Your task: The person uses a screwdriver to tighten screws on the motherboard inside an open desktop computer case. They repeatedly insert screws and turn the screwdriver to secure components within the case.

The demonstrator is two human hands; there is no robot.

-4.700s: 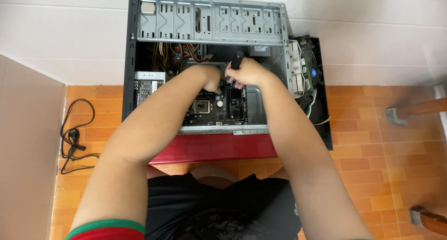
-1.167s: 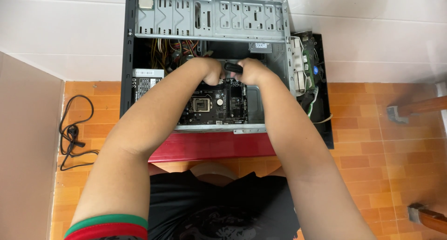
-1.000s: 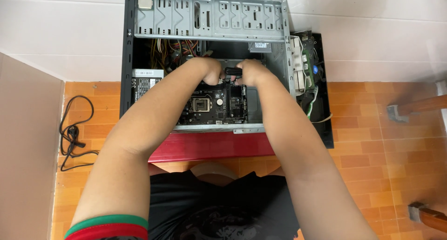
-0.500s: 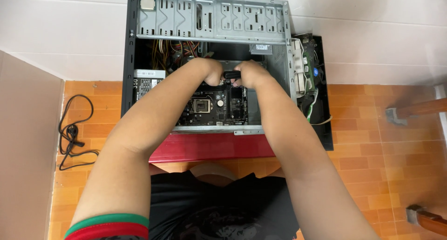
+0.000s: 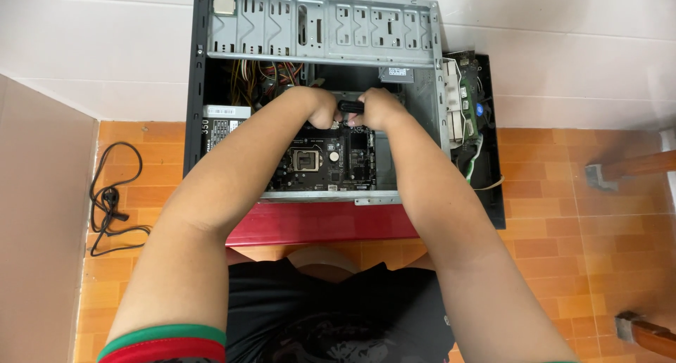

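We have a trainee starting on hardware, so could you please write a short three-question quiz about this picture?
1. True or false: the computer case lies open.
2. What lies on the floor left of the case? A) black cable B) keyboard C) fan
3. What do the left hand and right hand grip together?

Key: 1 true. 2 A, the black cable. 3 A black handle, seemingly a screwdriver's, above the motherboard.
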